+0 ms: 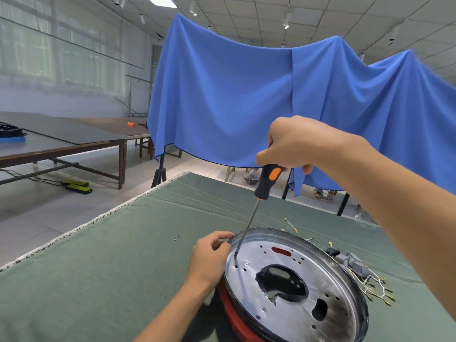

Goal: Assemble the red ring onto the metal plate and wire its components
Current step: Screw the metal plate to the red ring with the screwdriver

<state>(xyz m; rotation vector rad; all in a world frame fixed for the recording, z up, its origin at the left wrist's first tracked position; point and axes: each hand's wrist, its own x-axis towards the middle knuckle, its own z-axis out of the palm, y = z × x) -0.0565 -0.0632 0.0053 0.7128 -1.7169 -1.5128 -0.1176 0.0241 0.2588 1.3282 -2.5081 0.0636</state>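
The right hand (293,144) grips a screwdriver (261,193), its tip on the metal plate (296,287) near the left rim. The left hand (209,255) pinches that rim. The plate sits on the red ring (234,314) on the tabletop (123,267).

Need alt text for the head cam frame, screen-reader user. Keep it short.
A person's right hand grips a black-and-orange screwdriver, its tip set at a hole near the rim of a round metal plate, while the left hand holds the plate's edge. The plate sits over a red ring on a green-covered table, with loose wires beside it.
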